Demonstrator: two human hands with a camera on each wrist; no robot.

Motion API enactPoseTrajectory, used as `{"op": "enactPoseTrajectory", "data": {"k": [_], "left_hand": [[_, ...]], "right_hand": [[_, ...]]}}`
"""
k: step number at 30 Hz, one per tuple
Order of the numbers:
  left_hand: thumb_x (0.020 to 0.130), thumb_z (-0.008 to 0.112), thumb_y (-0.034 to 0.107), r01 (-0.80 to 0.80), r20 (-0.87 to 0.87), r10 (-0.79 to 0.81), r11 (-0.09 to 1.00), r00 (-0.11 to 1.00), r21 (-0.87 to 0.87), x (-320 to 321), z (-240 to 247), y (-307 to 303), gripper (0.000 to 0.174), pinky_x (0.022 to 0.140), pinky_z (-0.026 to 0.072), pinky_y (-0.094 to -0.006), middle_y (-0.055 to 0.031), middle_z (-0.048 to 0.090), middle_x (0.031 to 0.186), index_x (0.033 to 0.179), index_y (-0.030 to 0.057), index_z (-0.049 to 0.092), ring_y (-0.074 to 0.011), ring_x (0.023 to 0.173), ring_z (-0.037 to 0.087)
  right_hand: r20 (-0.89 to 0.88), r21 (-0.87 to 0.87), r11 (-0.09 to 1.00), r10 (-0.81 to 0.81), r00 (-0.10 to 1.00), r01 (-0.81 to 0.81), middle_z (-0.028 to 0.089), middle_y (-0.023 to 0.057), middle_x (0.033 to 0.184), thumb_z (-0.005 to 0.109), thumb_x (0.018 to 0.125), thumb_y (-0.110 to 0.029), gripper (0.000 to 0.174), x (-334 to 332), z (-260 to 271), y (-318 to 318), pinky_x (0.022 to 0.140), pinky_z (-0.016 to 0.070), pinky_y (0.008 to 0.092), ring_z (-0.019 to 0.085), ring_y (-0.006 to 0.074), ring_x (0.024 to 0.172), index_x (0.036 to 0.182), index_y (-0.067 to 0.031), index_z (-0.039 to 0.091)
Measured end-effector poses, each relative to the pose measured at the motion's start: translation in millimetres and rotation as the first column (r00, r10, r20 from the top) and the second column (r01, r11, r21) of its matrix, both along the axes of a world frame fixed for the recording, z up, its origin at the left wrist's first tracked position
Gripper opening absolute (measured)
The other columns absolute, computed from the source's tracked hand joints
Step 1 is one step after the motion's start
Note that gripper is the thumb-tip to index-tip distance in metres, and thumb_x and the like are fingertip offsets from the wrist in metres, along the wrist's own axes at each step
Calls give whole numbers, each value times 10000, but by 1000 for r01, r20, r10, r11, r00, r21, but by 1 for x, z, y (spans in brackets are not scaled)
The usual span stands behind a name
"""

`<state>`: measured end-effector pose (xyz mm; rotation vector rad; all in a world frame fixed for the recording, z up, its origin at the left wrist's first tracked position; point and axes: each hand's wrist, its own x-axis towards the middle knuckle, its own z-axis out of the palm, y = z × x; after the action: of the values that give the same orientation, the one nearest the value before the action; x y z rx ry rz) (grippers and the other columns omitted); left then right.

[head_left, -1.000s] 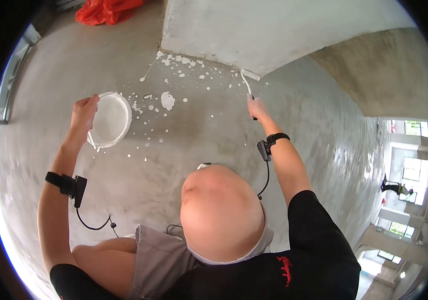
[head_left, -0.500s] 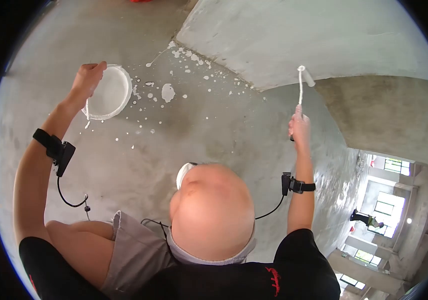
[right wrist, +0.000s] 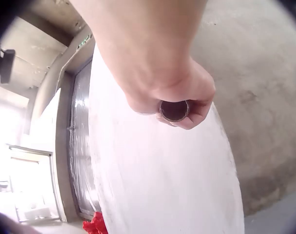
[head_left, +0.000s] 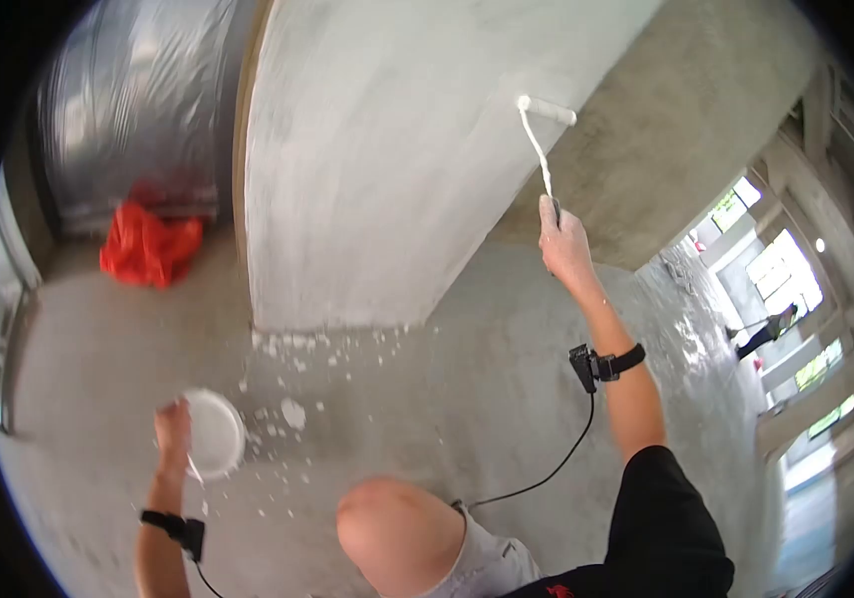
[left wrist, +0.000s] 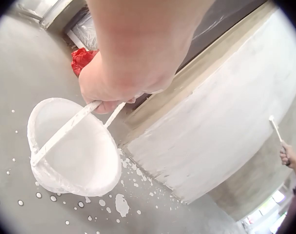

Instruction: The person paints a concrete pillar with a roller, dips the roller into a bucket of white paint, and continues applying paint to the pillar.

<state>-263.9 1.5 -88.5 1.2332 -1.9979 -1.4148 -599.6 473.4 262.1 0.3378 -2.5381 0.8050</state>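
My right hand (head_left: 565,244) grips the dark handle (right wrist: 174,111) of a paint roller (head_left: 550,110), its white sleeve against the white-painted wall (head_left: 377,169) near the edge where bare concrete begins. In the right wrist view the roller's head is hidden behind the hand. Down at the lower left, my left hand (head_left: 174,431) holds the handle (left wrist: 65,132) of a white bucket (left wrist: 109,168), fingers curled round it. White paint coats the inside of the bucket (head_left: 240,439), which tilts in the left wrist view.
White paint spatters (head_left: 292,414) dot the concrete floor (head_left: 347,439) beside the bucket. A red plastic bag (head_left: 151,247) lies by a plastic-covered doorway (head_left: 138,110). Bare concrete wall (head_left: 636,130) adjoins the painted one. Another person (head_left: 768,332) stands far off at right.
The roller has gone from the wall's foot up its surface, toward the right edge. My head view has tilted up, so more wall and the red bag show. The left hand still holds the bucket.
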Motion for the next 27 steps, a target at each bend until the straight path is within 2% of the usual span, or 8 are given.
{"op": "enactPoseTrajectory", "data": {"k": [1,4,7,14,18,20,25,27], "left_hand": [[838,570,251,-15,1,15,997,1000,75,0,16,8,318,420,338,-326,-4,452,517,597,48,526,-119,463,433],[834,561,250,9,-59,-3,996,998,92,-5,33,17,330,409,313,-323,3,433,513,582,43,504,-112,447,403],[830,556,240,9,-51,-1,989,999,151,-2,49,21,336,405,285,-320,12,413,510,568,43,485,-106,436,378],[822,553,228,1,-38,5,988,999,154,8,42,12,330,416,275,-323,6,409,515,562,41,472,-102,461,361],[817,553,227,-13,-10,15,988,1000,153,13,37,12,326,424,280,-323,5,416,518,566,37,472,-101,465,364],[817,554,226,-11,-6,12,989,1000,144,17,33,11,327,425,280,-321,6,413,519,564,38,468,-101,466,365],[819,554,221,-28,-3,29,986,1000,164,23,28,0,323,425,277,-317,10,409,518,562,46,465,-97,467,373],[820,549,216,-40,-26,46,981,999,191,23,33,0,314,420,275,-319,7,414,518,568,46,471,-97,460,371]], "right_hand": [[29,-54,997,51,998,-49,587,317,762,421,980,-452,586,-7,14,-5,671,440,493,572,495,809,802,83,581],[-74,-60,995,81,994,-86,583,319,746,419,979,-448,589,-21,58,-15,678,447,498,573,507,813,778,80,585],[-150,-119,991,47,988,-65,582,318,735,419,977,-445,592,-32,55,-26,682,451,506,578,507,825,752,78,581],[-57,-84,995,48,997,-53,590,326,784,420,975,-435,558,-3,-57,-26,709,457,517,581,496,865,788,61,597],[78,-19,998,-64,995,66,605,318,777,418,974,-451,556,15,-139,-22,673,472,531,593,490,810,787,44,589],[66,-18,998,-63,996,65,589,309,734,427,976,-446,545,32,-179,-24,642,461,526,589,491,777,778,41,569],[102,83,993,-86,991,78,602,302,701,429,976,-439,503,42,-202,-56,595,476,534,604,475,715,795,9,569],[60,-95,995,-20,998,26,596,301,690,435,979,-414,492,29,-189,-71,583,464,538,597,483,700,784,18,566]]}}
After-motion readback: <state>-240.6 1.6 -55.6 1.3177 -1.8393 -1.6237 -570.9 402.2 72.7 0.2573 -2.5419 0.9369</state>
